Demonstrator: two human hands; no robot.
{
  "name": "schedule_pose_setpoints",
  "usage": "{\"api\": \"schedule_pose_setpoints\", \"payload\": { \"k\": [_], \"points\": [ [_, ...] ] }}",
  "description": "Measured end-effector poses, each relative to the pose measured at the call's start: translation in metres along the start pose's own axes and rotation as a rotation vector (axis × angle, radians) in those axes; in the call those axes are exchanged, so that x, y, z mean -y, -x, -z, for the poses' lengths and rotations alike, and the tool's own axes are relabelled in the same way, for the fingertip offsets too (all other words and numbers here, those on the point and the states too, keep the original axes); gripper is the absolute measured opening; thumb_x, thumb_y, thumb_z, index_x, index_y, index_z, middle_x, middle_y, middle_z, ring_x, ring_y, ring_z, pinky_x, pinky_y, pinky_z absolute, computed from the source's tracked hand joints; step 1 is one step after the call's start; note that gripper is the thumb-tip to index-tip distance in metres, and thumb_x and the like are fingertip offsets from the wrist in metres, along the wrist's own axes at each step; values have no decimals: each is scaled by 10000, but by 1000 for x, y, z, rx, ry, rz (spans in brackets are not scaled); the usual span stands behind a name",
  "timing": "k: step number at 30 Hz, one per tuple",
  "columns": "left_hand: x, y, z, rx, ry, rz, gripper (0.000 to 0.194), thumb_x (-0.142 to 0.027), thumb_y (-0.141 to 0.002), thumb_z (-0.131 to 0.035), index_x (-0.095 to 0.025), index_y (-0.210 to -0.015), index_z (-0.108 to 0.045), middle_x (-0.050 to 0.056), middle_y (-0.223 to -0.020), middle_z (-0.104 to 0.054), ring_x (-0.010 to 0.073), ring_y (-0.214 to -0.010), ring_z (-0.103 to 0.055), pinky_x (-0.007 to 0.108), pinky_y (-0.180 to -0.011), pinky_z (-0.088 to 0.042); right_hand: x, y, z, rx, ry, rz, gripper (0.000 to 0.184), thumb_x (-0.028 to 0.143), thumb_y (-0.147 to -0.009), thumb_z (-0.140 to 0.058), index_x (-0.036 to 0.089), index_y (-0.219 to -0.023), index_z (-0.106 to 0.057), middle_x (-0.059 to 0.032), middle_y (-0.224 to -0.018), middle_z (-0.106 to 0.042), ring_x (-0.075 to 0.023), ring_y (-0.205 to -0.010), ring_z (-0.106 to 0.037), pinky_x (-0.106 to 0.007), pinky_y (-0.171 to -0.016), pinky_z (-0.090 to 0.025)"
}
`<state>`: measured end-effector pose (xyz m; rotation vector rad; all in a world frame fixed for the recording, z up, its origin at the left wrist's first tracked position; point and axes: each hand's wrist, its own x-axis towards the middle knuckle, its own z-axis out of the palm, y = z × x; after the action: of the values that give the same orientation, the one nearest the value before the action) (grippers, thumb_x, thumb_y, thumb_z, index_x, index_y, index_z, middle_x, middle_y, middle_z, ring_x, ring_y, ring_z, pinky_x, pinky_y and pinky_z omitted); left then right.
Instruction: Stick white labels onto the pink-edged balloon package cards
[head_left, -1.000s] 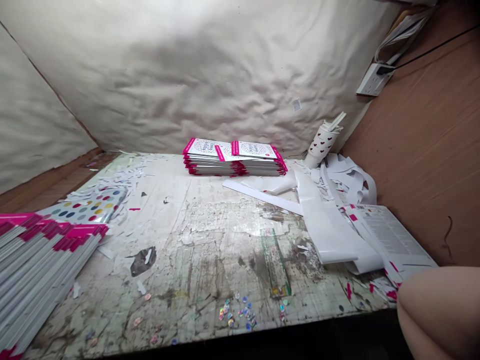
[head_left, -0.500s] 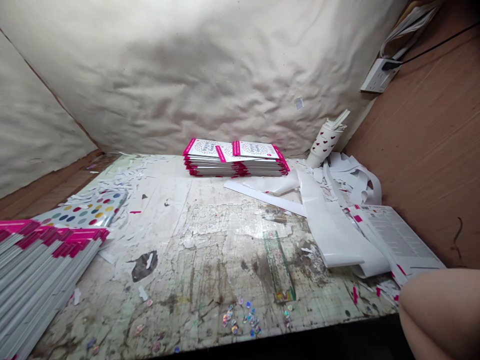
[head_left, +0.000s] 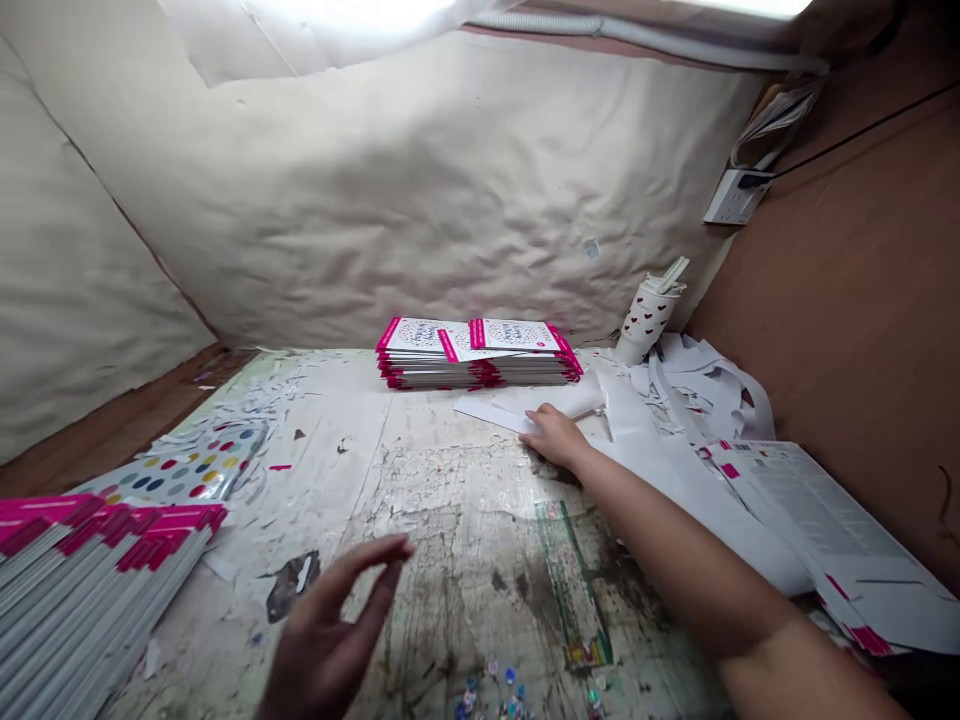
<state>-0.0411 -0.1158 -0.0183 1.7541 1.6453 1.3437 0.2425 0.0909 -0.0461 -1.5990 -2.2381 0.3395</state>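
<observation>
My right hand (head_left: 553, 434) reaches far across the table, its fingers closed on the near edge of a white paper strip (head_left: 486, 411). The strip lies in front of a stack of white and pink packs (head_left: 480, 368). Nearer to me, at the lower middle, my left hand (head_left: 337, 625) hovers over the worktop. It looks slightly blurred, with thumb and forefinger curved and apart, and I see nothing in it. Beneath my right forearm runs a wide band of glossy white backing paper (head_left: 675, 490), partly hidden by the arm.
Several long pink-ended packs (head_left: 112, 570) pile up at the left, beside a dotted sheet (head_left: 184, 465). A heart-patterned tumbler (head_left: 647, 318) stands at the back right. Printed flat card (head_left: 817, 520) lies at right; sequins (head_left: 510, 690) dot the front. A socket (head_left: 739, 197) is on the side wall.
Both hands have come into view: the right has stretched out to the white paper strip and the left has risen over the table's front. The camera has tilted up.
</observation>
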Motion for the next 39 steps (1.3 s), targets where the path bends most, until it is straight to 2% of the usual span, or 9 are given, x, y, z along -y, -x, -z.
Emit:
{"api": "schedule_pose_setpoints", "payload": {
  "k": [2, 4, 10, 17, 25, 30, 39],
  "points": [
    [9, 0, -12, 130, 35, 30, 234, -379, -780, -625, -257, -974, -668, 17, -916, -713, 177, -844, -676, 288, -810, -543, -4, -7, -13, 9, 27, -19, 234, 332, -817, -615, 166, -974, -668, -85, -996, -555, -200, -914, -560, -291, -802, -418],
    [13, 4, -17, 200, 75, 81, 247, -357, -792, -607, -260, -1012, -661, 22, -925, -721, 177, -851, -683, 267, -804, -546, -10, -11, -19, 21, 40, -12, 205, 316, -844, -581, 171, -957, -673, -80, -996, -545, -190, -917, -550, -279, -804, -404],
    [13, 5, -16, 99, 143, 182, 272, -371, -761, -633, -242, -999, -654, 31, -896, -726, 179, -831, -689, 277, -821, -545, -26, -14, -15, 65, -9, 37, 202, 326, -862, -564, 219, -981, -688, -27, -928, -536, -131, -828, -560, -217, -766, -410],
    [17, 6, -17, 58, 189, 264, 312, -395, -735, -658, -218, -992, -652, 47, -904, -718, 194, -829, -689, 323, -844, -544, -26, -11, -19, 48, -70, 65, 217, 222, -877, -515, 231, -1001, -693, -43, -981, -558, -155, -927, -552, -243, -843, -401],
    [11, 6, -20, 71, 176, 258, 325, -392, -737, -660, -221, -1013, -643, 41, -906, -718, 188, -843, -685, 317, -856, -537, -36, -22, -14, 50, -188, 16, 201, 233, -748, -687, 191, -942, -719, -35, -925, -601, -136, -823, -596, -229, -795, -456],
    [7, 6, -21, 63, 163, 264, 327, -401, -715, -676, -214, -984, -659, 48, -917, -717, 197, -857, -683, 331, -869, -530, -41, -24, -12, 52, -203, 21, 185, 189, -772, -638, 196, -937, -721, -36, -920, -621, -139, -811, -607, -241, -782, -466],
    [0, -1, -25, 100, 154, 198, 263, -378, -745, -650, -229, -961, -674, 36, -888, -721, 183, -818, -688, 298, -823, -550, -21, -12, -14, 37, -89, 71, 169, 187, -799, -576, 201, -874, -726, -64, -957, -600, -184, -912, -576, -276, -853, -414]
  ]
}}
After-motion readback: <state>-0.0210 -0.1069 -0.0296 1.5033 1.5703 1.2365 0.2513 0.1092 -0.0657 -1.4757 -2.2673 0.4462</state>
